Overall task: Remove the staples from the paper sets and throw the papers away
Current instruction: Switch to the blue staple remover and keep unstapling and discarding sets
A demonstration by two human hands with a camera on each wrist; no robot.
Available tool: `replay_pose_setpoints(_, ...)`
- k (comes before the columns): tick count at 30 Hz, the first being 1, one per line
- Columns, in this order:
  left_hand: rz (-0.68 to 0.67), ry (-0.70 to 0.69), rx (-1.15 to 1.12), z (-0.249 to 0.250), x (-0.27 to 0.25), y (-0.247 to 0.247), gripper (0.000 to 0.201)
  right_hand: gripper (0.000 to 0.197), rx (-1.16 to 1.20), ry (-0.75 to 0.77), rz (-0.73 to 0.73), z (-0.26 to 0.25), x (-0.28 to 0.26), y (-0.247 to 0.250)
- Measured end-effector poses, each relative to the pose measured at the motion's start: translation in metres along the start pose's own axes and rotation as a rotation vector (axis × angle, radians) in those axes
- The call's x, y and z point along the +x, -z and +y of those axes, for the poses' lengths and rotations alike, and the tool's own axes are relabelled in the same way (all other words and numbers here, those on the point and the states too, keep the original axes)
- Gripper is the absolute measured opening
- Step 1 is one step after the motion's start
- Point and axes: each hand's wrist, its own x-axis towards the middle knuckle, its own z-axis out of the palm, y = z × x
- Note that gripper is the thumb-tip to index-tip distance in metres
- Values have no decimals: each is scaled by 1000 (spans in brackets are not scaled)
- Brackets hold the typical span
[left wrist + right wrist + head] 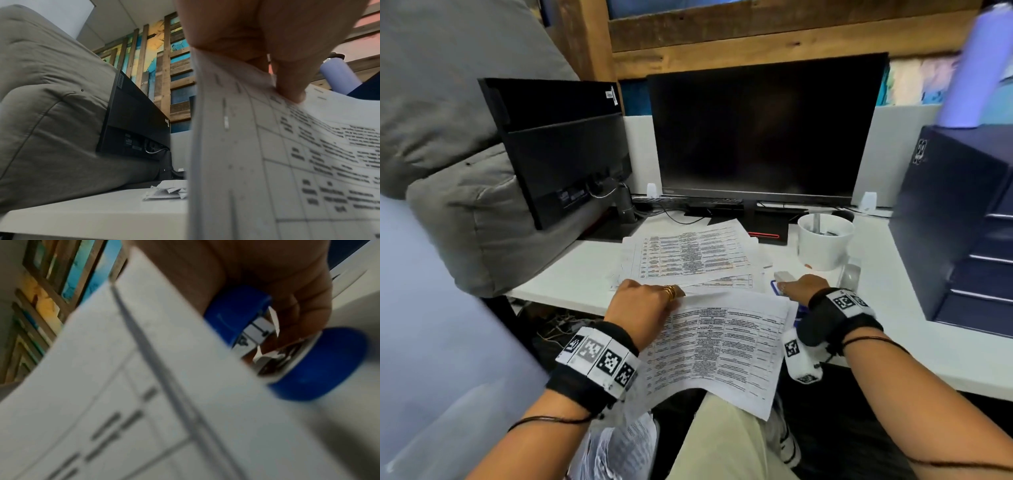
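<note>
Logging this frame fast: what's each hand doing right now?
Left hand: pinching the paper set.
Right hand: gripping the blue staple remover.

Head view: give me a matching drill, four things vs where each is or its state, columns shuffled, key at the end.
Things:
1. paper set
2. staple remover
3. white cup
4. big monitor

Places or states:
A. screen dark, at the back of the desk
B. pinched by the left hand, hanging off the desk edge
C. stands on the desk, right of the loose papers
D. blue, under the right hand

Pairs: 1-B, 2-D, 3-C, 4-A
</note>
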Motion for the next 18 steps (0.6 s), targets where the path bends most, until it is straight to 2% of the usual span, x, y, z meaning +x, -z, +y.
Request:
replay_pose_setpoints(2,4,-9,-10,2,0,0,34,47,120,-49,8,-3,-2,-1)
replay_pose_setpoints(5,25,1,-35,5,-1,2,41,54,297,-10,135,-13,-5,0)
replay_pose_setpoints(7,81,-13,-16,7,-2,3,50,51,571,106,219,-22,-14,7)
replay_pose_setpoints(10,39,-18,27,13,-4,7,38,57,982,351,203,-36,-35,18)
replay_pose_setpoints(12,14,-23,18,18,-3,8,33,54,1069,451,133,-47,-48,13)
replay_pose_setpoints(14,27,-52,11,23,-3,8,32,49,1095,470,123,-59,-55,-3)
replay_pose_setpoints(18,25,-59,47,32,-3,12,38,34,1062,449,383,-78,-67,-40)
